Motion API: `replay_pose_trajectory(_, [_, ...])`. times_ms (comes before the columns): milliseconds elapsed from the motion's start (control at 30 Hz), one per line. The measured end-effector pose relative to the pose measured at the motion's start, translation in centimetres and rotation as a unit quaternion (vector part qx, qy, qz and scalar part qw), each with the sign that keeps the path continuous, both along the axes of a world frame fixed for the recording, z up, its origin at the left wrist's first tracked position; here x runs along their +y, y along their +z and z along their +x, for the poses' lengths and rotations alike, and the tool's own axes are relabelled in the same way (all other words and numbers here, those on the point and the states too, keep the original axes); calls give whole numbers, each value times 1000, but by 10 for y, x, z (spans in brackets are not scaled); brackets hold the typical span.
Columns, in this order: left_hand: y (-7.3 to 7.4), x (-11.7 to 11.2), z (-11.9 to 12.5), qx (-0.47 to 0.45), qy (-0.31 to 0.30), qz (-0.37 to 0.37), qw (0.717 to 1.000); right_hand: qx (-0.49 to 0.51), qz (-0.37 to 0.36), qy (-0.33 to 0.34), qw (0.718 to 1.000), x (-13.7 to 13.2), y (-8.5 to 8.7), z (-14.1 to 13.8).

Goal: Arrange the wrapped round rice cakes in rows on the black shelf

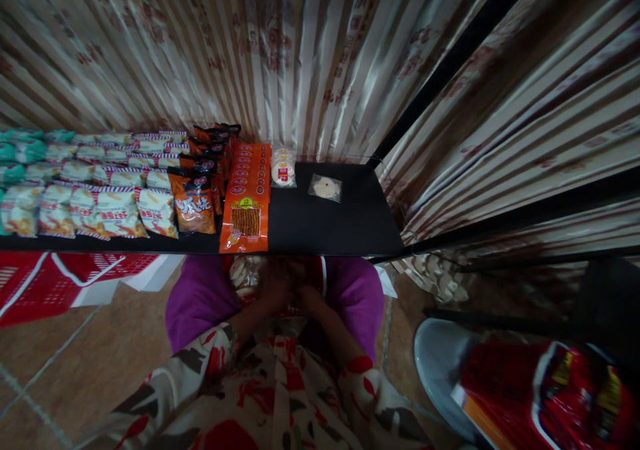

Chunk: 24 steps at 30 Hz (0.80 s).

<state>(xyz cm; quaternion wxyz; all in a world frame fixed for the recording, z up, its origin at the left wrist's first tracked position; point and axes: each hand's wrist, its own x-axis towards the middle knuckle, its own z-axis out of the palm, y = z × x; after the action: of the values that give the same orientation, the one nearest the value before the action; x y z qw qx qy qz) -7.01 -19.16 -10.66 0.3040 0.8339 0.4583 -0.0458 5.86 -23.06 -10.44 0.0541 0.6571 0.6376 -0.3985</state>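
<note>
In the shade below the shelf's front edge, my left hand and my right hand are close together over my lap. Their fingers are too dark to make out, and whatever they may hold is hidden. Just left of my left hand are clear-wrapped round white crackers, apparently in a red container between my knees. On the black shelf above, one wrapped white cracker lies flat. A wrapped stack of similar crackers stands beside flat orange snack packets.
Rows of white snack bags and orange-black bags fill the shelf's left side. A red basket is below left. At lower right, a grey stool stands by red packaging. Pleated curtains hang behind.
</note>
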Motion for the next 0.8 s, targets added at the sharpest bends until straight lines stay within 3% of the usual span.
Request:
replay_pose_trajectory(167, [-3,2,-6,-94,58,-118,987,9,10,3,1000,-1,4,0])
replay_pose_trajectory(433, [5,17,-24,-165,163,-139,963,87,68,-56,992,14,12,9])
replay_pose_trajectory(633, [13,17,-33,-230,225,-167,932,160,94,-146,972,18,14,13])
replay_pose_trajectory(800, [28,14,-37,-299,269,-201,893,280,96,-205,933,16,25,14])
